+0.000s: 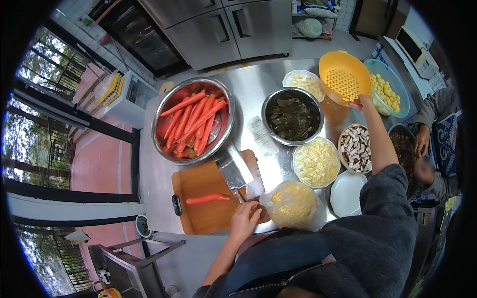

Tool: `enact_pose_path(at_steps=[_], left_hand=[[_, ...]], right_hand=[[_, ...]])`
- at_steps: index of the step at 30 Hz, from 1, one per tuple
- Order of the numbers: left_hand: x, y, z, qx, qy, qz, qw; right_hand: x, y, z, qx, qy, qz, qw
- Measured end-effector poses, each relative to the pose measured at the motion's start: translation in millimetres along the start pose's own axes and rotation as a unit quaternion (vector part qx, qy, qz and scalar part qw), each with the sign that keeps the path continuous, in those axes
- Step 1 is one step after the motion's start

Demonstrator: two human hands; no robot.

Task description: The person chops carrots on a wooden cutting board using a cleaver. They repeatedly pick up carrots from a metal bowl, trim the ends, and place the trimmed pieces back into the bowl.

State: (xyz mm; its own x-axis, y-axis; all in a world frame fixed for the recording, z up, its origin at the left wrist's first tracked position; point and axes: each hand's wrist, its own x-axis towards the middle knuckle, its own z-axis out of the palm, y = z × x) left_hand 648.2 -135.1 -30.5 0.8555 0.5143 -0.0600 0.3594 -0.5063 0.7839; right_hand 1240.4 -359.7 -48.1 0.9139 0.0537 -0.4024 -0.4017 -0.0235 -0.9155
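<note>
My right hand [362, 104] reaches to the far right and grips the rim of a yellow plastic colander [341, 76], tilted beside a blue-green basin of round yellow pieces [385, 93]. Near the table's front edge, my left hand [246, 219] is by the handle of a cleaver [234, 167], its fingers apart; whether they touch the handle is unclear. The cleaver lies across a wooden cutting board [203, 218], on which one peeled carrot [208, 199] rests. A clear bag of yellow shreds [292, 205] sits right of that hand. Peeled carrots [195, 119] fill a steel bowl [230, 111] behind the board.
Along the table stand a steel bowl of dark green leaves [292, 115], a plate of yellow shreds [316, 162], a plate of pale slices [305, 83], cut mushrooms [355, 147] and a white dish [348, 193]. At right, another person's hands [422, 141] work over a dark-filled bowl.
</note>
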Motion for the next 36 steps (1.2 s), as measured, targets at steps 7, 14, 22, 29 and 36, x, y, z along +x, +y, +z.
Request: enact_pose_path(at_steps=[7, 14, 22, 29, 36], left_hand=[[7, 7, 13, -0.01, -0.007, -0.038, 0.999], [7, 9, 5, 0.012, 0.007, -0.002, 1.0], [2, -28, -30, -0.026, 0.021, -0.036, 0.999], [25, -80, -82, -0.055, 0.019, -0.008, 0.998], [54, -117, -110, -0.079, -0.01, 0.017, 0.997]], right_hand=[[35, 29, -10, 0.01, -0.01, 0.036, 0.999], [62, 52, -33, -0.024, 0.047, 0.038, 0.998], [29, 41, -37, -0.352, 0.108, -0.132, 0.92], [-205, -14, 59, -0.138, -0.145, -0.268, 0.942], [-494, -70, 154, 0.119, -0.61, -0.52, 0.586]])
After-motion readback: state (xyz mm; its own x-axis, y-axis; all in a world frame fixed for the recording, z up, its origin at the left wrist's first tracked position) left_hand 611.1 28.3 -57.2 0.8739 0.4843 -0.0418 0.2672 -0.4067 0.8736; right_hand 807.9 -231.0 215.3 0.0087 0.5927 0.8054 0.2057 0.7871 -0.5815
